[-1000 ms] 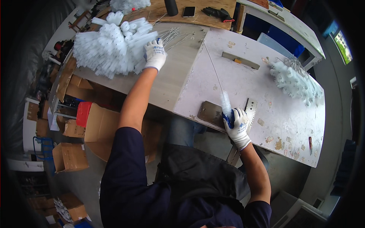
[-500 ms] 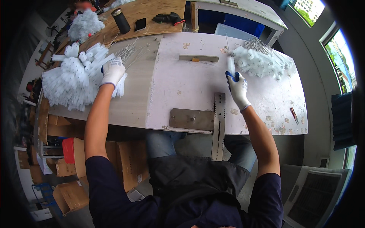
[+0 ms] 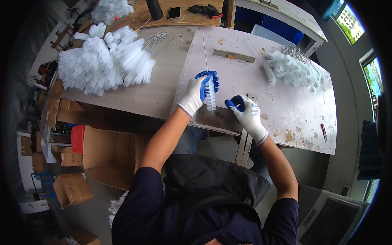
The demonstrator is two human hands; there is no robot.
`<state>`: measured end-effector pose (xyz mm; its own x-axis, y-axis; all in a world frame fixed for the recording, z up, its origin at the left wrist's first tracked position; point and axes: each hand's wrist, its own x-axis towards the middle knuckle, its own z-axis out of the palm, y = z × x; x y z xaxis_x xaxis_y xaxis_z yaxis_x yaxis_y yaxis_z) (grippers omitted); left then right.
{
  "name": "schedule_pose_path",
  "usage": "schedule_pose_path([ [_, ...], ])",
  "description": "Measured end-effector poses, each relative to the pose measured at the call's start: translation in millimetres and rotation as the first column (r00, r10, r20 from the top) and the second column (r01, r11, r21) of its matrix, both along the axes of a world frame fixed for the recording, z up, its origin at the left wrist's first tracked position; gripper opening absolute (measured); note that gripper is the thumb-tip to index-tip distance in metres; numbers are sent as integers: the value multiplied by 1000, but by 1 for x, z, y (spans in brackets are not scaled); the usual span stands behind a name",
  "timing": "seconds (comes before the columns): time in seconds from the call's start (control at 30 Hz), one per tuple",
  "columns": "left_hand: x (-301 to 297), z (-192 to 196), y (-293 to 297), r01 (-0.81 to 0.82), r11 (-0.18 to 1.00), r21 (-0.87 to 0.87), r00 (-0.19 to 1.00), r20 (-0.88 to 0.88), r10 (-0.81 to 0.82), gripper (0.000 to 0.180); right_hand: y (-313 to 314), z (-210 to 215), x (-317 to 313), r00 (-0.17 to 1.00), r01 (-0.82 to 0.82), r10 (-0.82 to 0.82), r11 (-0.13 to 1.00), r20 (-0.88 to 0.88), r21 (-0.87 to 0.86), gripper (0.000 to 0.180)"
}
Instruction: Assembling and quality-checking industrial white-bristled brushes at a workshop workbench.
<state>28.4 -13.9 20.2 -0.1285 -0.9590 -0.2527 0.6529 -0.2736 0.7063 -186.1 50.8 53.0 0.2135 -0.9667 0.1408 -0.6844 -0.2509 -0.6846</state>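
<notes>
Gripping a white bottle brush by its bristles above the desk, the left hand is closed; the right hand, fingers curled, holds nothing visible just beside it.

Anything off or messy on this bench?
Nothing looks damaged or spilled. The worktable top is stained and patchy, which looks like wear. The left hand holds one white bottle brush; the right hand is beside it. The brush piles at left and right are loose heaps.
</notes>
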Motion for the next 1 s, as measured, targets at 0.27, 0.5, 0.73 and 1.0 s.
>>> schedule_pose_path([
  [0.27, -33, 1, -14, 61, 993, -101, 998, 34, -58, 32, -5, -9, 23, 997, -54, 35, 950, 67, 306, 35],
  [0.5, -42, 23, -12, 202, 979, -19, 810, 565, -156, 27, -12, -9, 8, 980, -143, 187, 907, -74, 397, 48],
  [0.73, -48, -4, -14, 88, 996, -12, 793, 607, -63, 14, -13, -12, 10, 957, -144, 222, 923, -188, 357, 51],
  [1.0, -48, -12, -8, 44, 999, -22, 791, 612, -22, 15, -11, -14, 4, 930, -159, 241, 945, -278, 287, 37],
])
